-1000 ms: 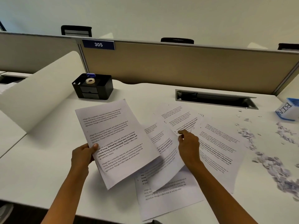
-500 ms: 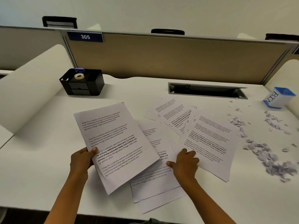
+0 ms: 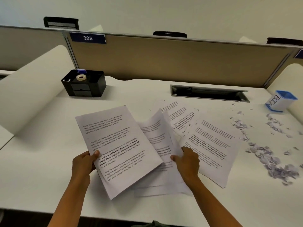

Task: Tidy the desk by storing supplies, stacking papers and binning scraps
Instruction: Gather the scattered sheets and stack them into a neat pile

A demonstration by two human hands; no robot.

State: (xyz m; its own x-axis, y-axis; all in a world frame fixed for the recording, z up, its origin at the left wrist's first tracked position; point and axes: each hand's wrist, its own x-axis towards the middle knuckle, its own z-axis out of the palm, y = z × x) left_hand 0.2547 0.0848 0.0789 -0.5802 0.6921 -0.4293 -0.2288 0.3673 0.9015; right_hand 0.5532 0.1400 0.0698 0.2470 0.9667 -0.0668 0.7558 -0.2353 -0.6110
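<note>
My left hand grips the left edge of a printed sheet held tilted above the white desk. My right hand pinches the lower edge of another printed sheet, which curls up off the desk beside the first. More printed sheets lie fanned out to the right and under both hands. Torn paper scraps are strewn over the right side of the desk. A small blue-rimmed white cup marked BIN stands at the far right.
A black desk organiser with a tape roll on top stands at the back left. A cable slot is sunk into the desk at the back. A tan partition closes the rear; white curved dividers flank both sides.
My right hand, flat on the loose sheets half a second ago, now pinches one sheet and has lifted its edge up. My left hand still holds its sheet.
</note>
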